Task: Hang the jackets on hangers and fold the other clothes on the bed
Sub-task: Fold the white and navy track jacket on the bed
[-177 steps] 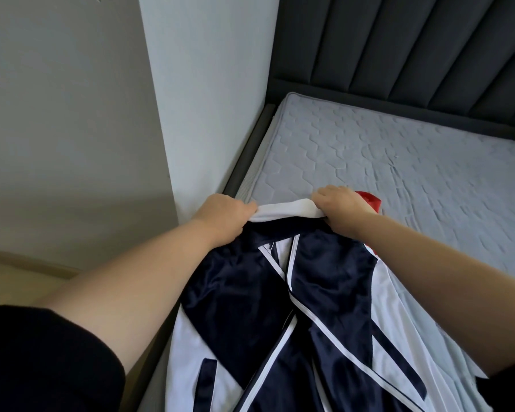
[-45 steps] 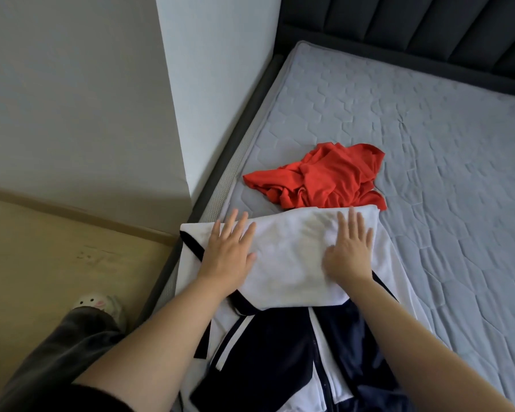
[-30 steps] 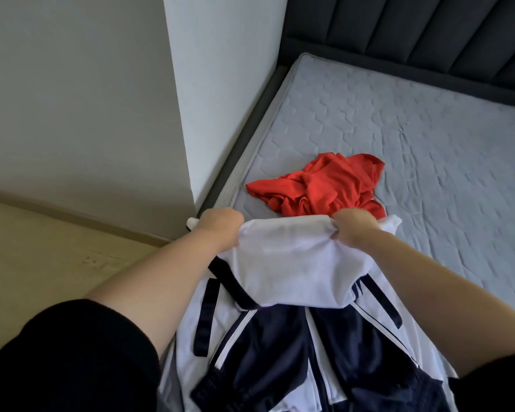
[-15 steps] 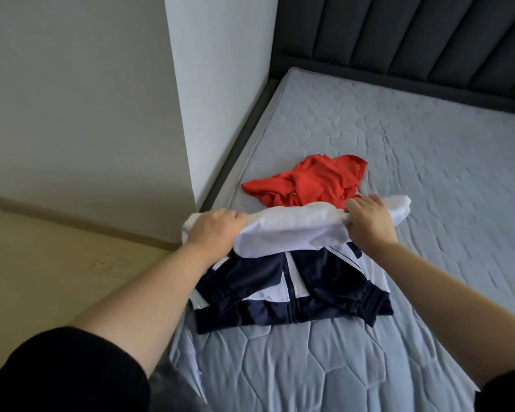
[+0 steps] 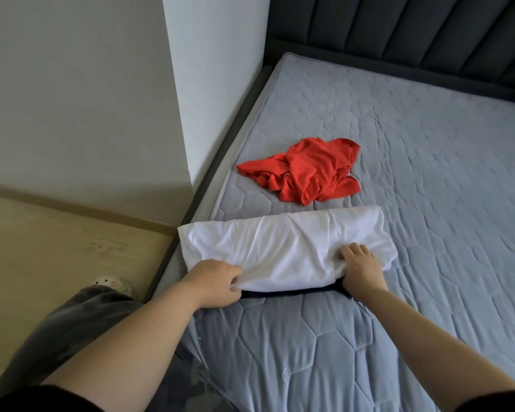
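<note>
As left hand [image 5: 214, 282] and right hand [image 5: 360, 269] pinch its near edge, the folded jacket [image 5: 280, 248] shows white over navy.

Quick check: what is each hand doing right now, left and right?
Left hand: closed, grip on the near edge of the folded white garment.
Right hand: closed, fingers curled into the same garment's near right edge.

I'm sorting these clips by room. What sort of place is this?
Most likely a bedroom: a grey quilted mattress against a dark padded headboard, with a crumpled red garment and a folded white-and-navy garment on it.
</note>
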`<state>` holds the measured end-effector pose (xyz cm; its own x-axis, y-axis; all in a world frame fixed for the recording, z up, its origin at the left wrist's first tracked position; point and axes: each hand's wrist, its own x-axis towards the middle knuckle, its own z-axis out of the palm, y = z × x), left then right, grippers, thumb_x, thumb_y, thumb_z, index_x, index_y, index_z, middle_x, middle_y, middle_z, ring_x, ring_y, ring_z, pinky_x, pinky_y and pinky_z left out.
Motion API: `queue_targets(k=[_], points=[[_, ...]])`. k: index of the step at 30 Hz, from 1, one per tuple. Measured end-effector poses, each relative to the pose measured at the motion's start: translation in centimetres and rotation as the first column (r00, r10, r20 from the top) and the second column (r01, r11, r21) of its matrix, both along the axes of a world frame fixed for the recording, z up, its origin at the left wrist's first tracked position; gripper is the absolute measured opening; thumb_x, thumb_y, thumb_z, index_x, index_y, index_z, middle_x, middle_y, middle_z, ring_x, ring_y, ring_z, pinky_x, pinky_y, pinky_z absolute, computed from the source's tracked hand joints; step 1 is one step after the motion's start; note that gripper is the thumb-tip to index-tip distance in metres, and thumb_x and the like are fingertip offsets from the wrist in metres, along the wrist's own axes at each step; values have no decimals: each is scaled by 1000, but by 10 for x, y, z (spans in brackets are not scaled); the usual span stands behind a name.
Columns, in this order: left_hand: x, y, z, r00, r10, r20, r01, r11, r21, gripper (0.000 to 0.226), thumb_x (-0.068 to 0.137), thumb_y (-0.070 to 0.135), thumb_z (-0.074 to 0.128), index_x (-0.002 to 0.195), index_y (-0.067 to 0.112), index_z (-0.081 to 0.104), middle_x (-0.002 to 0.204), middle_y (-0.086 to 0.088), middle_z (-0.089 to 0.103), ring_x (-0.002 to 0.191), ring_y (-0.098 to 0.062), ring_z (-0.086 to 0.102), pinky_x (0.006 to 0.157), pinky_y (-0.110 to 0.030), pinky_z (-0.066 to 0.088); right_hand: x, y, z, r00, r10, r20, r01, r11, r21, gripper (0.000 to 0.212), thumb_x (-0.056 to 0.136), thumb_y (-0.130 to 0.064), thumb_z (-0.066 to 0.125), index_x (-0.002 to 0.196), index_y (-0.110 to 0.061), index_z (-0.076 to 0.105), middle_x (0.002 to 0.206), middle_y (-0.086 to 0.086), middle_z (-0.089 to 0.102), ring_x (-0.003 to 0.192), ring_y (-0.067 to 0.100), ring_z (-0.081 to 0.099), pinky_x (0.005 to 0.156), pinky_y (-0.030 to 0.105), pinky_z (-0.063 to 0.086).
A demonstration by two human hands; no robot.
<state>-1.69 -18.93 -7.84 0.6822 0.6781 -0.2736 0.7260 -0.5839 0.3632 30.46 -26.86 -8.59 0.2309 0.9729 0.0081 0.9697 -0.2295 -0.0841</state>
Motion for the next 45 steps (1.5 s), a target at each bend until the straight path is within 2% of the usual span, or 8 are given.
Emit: queue_targets(k=[2,5,9,13,17,35,40,45], points=[[-3,2,3,924,325,202,-302,943,-136,38,89,43,47,58,22,36,55,9,41,52,-8,39,50,-24,28,-6,0,3,995,27,-94,-27,1000,4,33,72,3,51,102,-6,61,99,7,57,94,27,49,81,33,39],[-10,20,6,592,712,378,-736,668,-107,33,93,33,46,66,14,47,60,3,46,61,-22,46,52,-29,29,-29,-1,17,957,96,-272,-23,965,262,21,76,-5,47,87,0,64,84,11,61,81,33,56,67,36,46],[-22,37,3,300,897,324,-866,398,-302,27,90,30,56,78,8,47,67,1,45,66,-23,46,50,-29,26,-74,27,37,952,178,-250,-31,865,500,34,79,-13,40,97,5,63,97,19,61,90,37,55,77,38,45],[-24,45,-6,294,928,230,-832,367,-415,43,88,40,59,62,7,49,59,-2,49,59,-23,52,46,-26,28,-106,70,31,969,104,-225,-75,988,133,48,94,-23,44,138,-7,40,149,17,30,139,33,23,112,46,13],[-21,52,-12,251,950,188,-786,313,-533,63,82,49,63,119,0,51,111,-11,60,104,-32,58,72,-30,42,-119,80,-1,981,129,-147,-150,979,-139,59,98,-45,26,151,-24,10,159,2,-3,145,22,-10,114,47,-8],[-72,86,22,365,880,304,-918,394,-39,33,99,20,42,127,3,48,125,-22,55,115,-40,50,85,-40,40,-164,81,7,958,223,-180,-229,973,-13,57,96,-43,34,148,-21,24,156,1,20,141,19,17,112,35,16],[-54,71,8,725,640,254,-685,635,357,53,92,22,50,142,15,34,144,-13,38,131,-32,33,101,-43,29,-186,82,4,929,240,-281,-249,969,3,52,98,-38,37,146,-19,31,154,0,25,137,22,23,108,34,28],[10,38,-22,932,356,68,-361,900,242,58,98,46,24,151,26,9,160,0,0,146,-21,-5,115,-45,0,-152,86,17,874,271,-402,-245,963,116,36,99,-18,41,131,-5,51,132,11,54,123,27,46,99,25,29]])
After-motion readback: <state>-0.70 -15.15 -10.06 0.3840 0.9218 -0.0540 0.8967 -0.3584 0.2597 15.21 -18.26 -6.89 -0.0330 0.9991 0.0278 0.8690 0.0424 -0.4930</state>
